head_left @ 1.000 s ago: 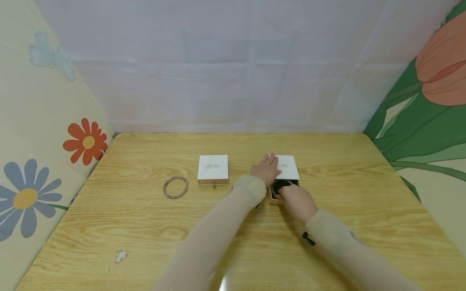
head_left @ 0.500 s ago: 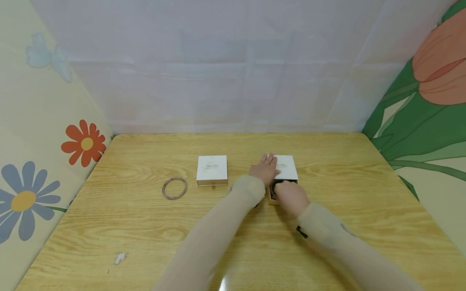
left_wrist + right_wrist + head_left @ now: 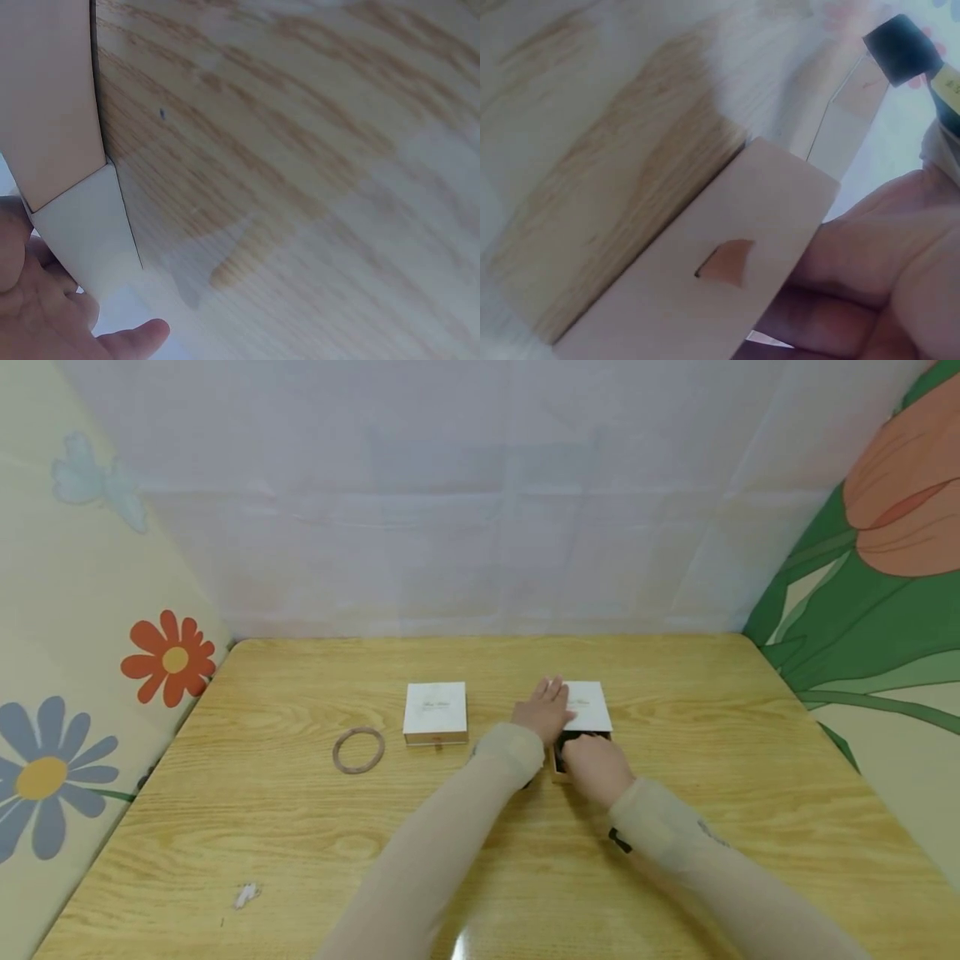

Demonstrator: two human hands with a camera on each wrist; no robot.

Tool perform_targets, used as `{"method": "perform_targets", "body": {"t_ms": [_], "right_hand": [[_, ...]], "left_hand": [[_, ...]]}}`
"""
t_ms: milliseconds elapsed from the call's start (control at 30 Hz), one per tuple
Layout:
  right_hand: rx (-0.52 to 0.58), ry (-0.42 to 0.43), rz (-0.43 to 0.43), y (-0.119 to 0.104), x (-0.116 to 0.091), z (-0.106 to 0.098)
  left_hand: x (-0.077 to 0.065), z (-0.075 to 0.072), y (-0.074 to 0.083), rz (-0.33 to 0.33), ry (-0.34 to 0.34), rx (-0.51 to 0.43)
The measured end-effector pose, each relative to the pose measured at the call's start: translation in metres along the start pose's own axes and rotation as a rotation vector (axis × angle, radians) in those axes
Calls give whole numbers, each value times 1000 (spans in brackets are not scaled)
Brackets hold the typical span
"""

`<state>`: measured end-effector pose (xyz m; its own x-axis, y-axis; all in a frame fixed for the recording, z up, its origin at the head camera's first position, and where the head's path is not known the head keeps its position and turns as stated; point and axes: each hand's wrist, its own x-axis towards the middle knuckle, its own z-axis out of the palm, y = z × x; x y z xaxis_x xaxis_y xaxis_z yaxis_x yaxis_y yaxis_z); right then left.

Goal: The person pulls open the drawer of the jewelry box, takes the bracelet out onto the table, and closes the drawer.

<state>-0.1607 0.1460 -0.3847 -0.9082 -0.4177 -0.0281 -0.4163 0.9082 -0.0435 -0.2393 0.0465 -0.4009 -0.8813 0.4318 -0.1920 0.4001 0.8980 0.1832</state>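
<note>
A white box [image 3: 591,706] with small print on its lid stands right of the table's middle, its drawer [image 3: 570,778] pulled out towards me. My left hand [image 3: 542,714] rests over the box's left part, fingers pointing away and thumb across the top. In the left wrist view its fingers lie beside the white side of the box. My right hand [image 3: 597,768] reaches into the dark inside of the drawer with bent fingers. The fingertips are hidden, so what they touch there cannot be seen. A drawer pull tab [image 3: 731,262] shows in the right wrist view.
A second white box [image 3: 436,708], drawer shut, stands to the left of my left hand. Beside it lies a brownish bangle [image 3: 358,751] on the wooden table [image 3: 337,860]. A small white patch [image 3: 246,895] marks the table's front left.
My right hand has shifted slightly left and deeper into the drawer. A dark ring shape seen there earlier is now mostly covered. My left hand stays on the box.
</note>
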Motion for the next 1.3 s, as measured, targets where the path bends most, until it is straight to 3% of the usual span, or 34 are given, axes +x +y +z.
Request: {"method": "perform_targets", "body": {"t_ms": [600, 900, 1300], "right_hand": [[50, 65, -2, 6, -17, 2], [42, 204, -149, 20, -23, 8], [92, 388, -240, 30, -37, 9]], "left_hand": [[1, 0, 0, -18, -44, -6], [-1, 0, -1, -17, -33, -12], [-5, -4, 2, -26, -40, -10]]}}
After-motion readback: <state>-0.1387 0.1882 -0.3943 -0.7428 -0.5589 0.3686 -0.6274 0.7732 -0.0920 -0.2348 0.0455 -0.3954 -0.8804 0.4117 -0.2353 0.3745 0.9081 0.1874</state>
